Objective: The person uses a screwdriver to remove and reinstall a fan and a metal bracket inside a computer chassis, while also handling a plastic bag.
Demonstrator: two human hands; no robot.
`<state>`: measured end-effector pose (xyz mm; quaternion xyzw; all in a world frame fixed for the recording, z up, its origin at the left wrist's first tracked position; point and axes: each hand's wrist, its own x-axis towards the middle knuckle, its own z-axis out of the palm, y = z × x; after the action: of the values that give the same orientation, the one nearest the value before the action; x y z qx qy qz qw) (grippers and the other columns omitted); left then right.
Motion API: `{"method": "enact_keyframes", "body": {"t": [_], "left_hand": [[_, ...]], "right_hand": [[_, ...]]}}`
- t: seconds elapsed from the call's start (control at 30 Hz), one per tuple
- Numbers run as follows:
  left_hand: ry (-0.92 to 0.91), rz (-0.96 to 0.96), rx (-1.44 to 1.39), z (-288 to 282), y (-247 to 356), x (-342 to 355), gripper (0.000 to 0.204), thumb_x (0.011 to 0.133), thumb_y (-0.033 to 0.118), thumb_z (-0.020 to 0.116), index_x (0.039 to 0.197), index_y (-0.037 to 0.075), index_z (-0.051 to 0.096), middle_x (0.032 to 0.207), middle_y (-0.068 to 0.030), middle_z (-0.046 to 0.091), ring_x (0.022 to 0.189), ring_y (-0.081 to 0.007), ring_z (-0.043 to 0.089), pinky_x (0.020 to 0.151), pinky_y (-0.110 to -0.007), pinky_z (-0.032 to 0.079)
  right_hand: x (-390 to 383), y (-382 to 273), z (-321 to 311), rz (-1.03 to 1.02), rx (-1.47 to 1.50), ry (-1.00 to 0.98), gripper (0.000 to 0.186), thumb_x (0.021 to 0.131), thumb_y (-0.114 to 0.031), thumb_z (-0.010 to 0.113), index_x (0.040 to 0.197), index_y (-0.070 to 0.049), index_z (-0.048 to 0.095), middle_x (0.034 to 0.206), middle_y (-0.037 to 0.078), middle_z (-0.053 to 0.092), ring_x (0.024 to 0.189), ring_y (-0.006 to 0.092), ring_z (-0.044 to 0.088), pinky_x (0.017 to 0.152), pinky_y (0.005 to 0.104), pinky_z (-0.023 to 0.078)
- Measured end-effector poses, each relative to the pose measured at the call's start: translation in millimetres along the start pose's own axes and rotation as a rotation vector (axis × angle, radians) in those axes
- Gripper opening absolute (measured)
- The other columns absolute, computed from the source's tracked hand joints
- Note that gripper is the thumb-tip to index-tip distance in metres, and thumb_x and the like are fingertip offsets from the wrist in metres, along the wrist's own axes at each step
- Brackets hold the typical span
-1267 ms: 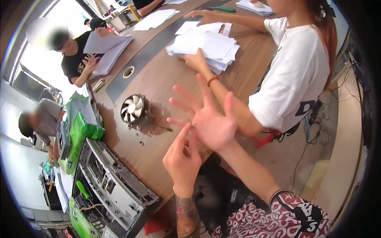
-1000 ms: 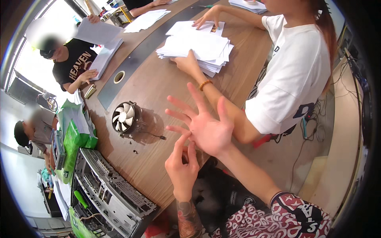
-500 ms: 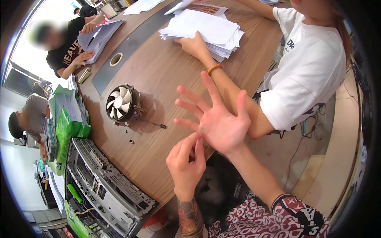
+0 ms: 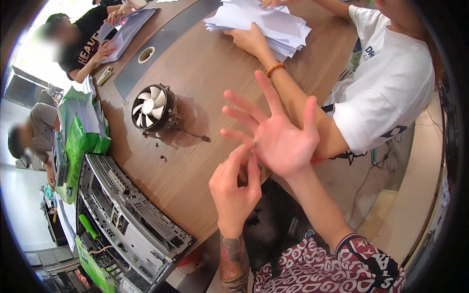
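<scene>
My right hand (image 4: 278,132) is palm up, fingers spread and holding nothing. My left hand (image 4: 234,185), its forearm tattooed, has thumb and index pinched at the edge of the right palm; whatever is between those fingertips is too small to make out. Beyond them on the wooden table (image 4: 185,190) sit a black cooler fan (image 4: 153,105) with white blades and a short cable, and small dark parts (image 4: 163,158) like screws. An open computer case (image 4: 124,219) with a green-handled screwdriver (image 4: 88,225) on it lies at the lower left.
At right, a co-worker in white (image 4: 391,88) handles a paper stack (image 4: 259,29). Another in black (image 4: 80,44) handles paper sheets (image 4: 127,34) at upper left; a third (image 4: 36,132) bends at far left. Green paper packs (image 4: 78,132) stand beside the case. Cables (image 4: 366,180) run along the floor.
My hands sit higher and slightly further right in view, left fingertips still at my right palm. The view has shifted. The co-worker in white has moved a hand over the paper stack.
</scene>
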<state>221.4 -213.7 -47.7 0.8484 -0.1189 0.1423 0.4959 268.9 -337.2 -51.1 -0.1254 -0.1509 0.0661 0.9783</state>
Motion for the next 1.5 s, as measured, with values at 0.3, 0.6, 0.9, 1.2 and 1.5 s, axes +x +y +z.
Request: {"method": "enact_keyframes", "body": {"t": [0.3,0.6,0.9,1.2,1.5], "left_hand": [[0.024,-0.032,-0.015,-7,1,0,0.031,0.079,-0.004,0.066,0.108,0.007,0.07,0.064,-0.004,0.058,0.051,-0.015,0.048,0.05,-0.029,0.039],[0.315,0.314,-0.183,-6,17,-35,0.036,0.065,-0.01,0.077,0.098,0.003,0.07,0.074,-0.009,0.065,0.057,-0.021,0.058,0.05,-0.029,0.044],[0.304,0.407,-0.082,-19,26,-35,0.04,0.055,-0.007,0.076,0.093,0.005,0.073,0.078,-0.0077,0.067,0.056,-0.0189,0.056,0.048,-0.026,0.041],[0.361,0.404,-0.144,-21,33,-40,0.045,0.05,-0.008,0.069,0.092,0.008,0.076,0.079,-0.0087,0.069,0.055,-0.0175,0.054,0.047,-0.024,0.039],[0.382,0.487,-0.154,-22,29,-43,0.046,0.048,-0.005,0.068,0.091,0.008,0.076,0.079,-0.008,0.067,0.054,-0.0175,0.053,0.045,-0.025,0.037]], "right_hand": [[0,5,0,-0.029,0.041,-0.103,0.092,0.086,-0.082,0.028,0.157,-0.029,0.004,0.159,0.026,0.009,0.146,0.0417,0.017,0.115,0.0638,0.017],[-24,-6,42,-0.044,-0.084,-0.465,0.088,0.086,-0.083,0.025,0.148,-0.044,-0.025,0.158,0.019,-0.025,0.147,0.0389,-0.019,0.113,0.0672,-0.006],[-30,11,115,-0.1,-0.243,0.097,0.085,0.089,-0.08,0.026,0.143,-0.047,-0.03,0.157,0.019,-0.027,0.145,0.0437,-0.02,0.111,0.0699,-0.006],[-40,6,55,-0.159,-0.12,-0.667,0.077,0.093,-0.075,0.024,0.14,-0.051,-0.033,0.158,0.017,-0.026,0.144,0.0452,-0.022,0.108,0.0736,-0.008],[-45,7,57,-0.154,-0.094,-0.68,0.077,0.092,-0.075,0.023,0.139,-0.052,-0.033,0.158,0.018,-0.025,0.143,0.0453,-0.023,0.108,0.0726,-0.009]]}}
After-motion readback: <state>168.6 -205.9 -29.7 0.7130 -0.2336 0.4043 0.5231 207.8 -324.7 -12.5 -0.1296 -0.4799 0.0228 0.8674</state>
